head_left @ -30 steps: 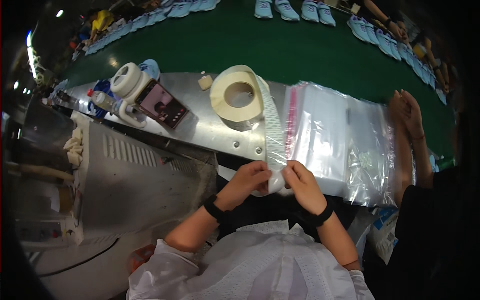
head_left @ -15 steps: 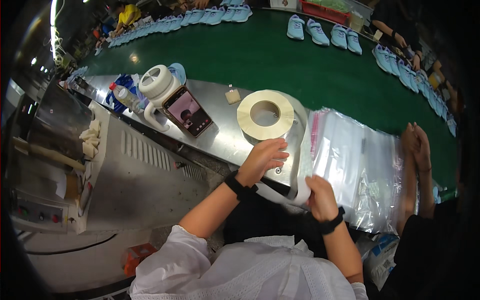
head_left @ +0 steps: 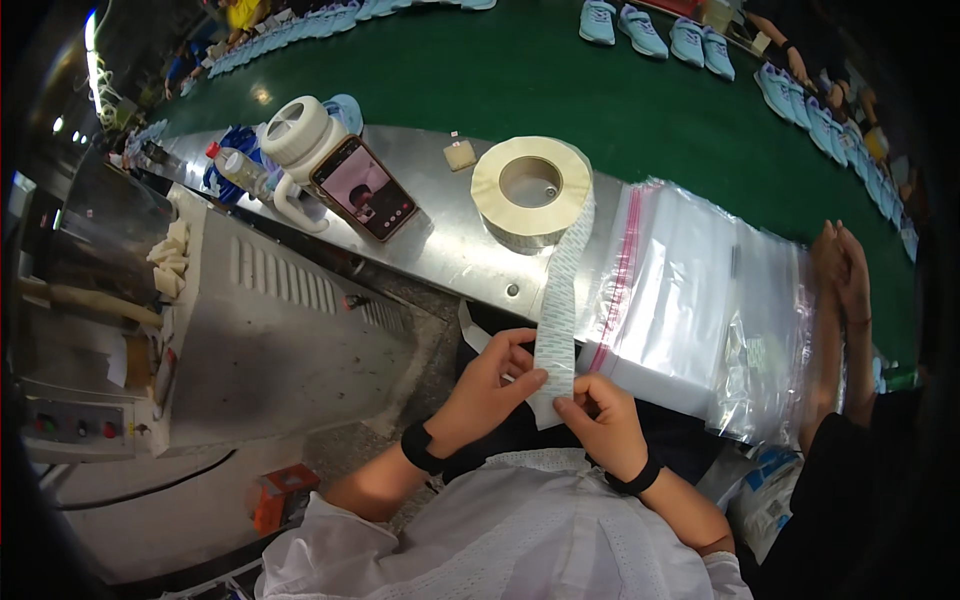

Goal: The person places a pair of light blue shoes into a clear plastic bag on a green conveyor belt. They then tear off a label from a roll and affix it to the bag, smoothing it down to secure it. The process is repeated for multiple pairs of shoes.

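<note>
A thick cream roll of paper tape or labels [head_left: 490, 215] lies flat on the metal ledge. From its right side a pale paper strip [head_left: 556, 300], printed with small greenish marks, runs down toward me. My left hand [head_left: 485, 395] pinches the strip's left edge between thumb and curled fingers. Close to it, my right hand [head_left: 608, 425] grips the lower right part with thumb and bent fingers. Below my fingers, the strip tapers to a loose end. Another pale length of strip [head_left: 474, 325] shows behind my left hand, below the ledge.
Stacked clear plastic bags [head_left: 665, 300] with pink edges lie right of the roll. A phone [head_left: 365, 190] leans on a white jug [head_left: 300, 140]. Light-blue shoes [head_left: 640, 35] stand on the green belt [head_left: 450, 95]. Another person's hands [head_left: 845, 265] rest at the right.
My left hand has come down from the roll to the strip. My right hand has moved left and lower, and the strip now stretches flatter, its printed side showing.
</note>
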Available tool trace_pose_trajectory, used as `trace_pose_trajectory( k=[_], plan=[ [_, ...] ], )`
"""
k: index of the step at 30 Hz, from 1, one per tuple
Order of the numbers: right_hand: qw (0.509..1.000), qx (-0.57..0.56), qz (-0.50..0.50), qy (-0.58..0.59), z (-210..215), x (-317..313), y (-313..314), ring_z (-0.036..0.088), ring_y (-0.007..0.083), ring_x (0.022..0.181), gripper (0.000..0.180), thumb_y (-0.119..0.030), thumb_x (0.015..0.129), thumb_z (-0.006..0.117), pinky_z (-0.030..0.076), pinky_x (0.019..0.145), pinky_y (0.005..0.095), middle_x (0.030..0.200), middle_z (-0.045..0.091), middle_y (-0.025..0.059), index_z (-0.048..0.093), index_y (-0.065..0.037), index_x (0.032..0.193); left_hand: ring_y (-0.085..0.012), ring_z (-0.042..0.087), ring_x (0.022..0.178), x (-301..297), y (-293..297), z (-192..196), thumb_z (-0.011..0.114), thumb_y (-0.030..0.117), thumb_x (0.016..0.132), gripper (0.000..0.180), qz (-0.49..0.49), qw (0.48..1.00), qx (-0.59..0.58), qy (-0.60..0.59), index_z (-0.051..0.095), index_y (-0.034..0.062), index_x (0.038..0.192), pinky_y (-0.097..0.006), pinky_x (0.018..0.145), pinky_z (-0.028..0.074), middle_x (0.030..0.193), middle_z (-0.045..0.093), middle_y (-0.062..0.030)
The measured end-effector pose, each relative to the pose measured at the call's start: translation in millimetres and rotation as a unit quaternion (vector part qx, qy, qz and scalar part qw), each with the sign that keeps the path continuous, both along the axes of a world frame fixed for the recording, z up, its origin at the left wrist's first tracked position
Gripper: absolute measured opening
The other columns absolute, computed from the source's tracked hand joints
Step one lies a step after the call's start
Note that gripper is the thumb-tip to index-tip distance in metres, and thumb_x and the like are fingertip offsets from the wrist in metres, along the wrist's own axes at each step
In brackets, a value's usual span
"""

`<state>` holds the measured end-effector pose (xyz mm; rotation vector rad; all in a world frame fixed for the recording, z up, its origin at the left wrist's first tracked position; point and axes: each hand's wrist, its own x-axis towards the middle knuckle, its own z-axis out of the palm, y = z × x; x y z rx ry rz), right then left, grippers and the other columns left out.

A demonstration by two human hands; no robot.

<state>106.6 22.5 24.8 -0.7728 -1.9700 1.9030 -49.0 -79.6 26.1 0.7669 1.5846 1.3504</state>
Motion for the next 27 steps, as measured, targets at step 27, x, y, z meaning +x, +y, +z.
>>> trace_pose_trajectory(
  k=[27],
  plan=[
    [0.983, 0.157, -0.086, 0.039, 9, -15, 9, 0.045, 0.0139, 0.053, 0.011, -0.008, 0.080, 0.068, 0.037, 0.050, 0.0264, 0.065, 0.051, 0.0058, 0.060, -0.002, 0.076, -0.0067, 0.056, 0.082, 8, 17, 11, 0.060, 0.007, 0.088, 0.009, -0.001, 0.999, 0.040, 0.024, 0.061, -0.0009, 0.093, -0.021, 0.073, 0.046, 0.087, 0.061, -0.0031]
  ],
)
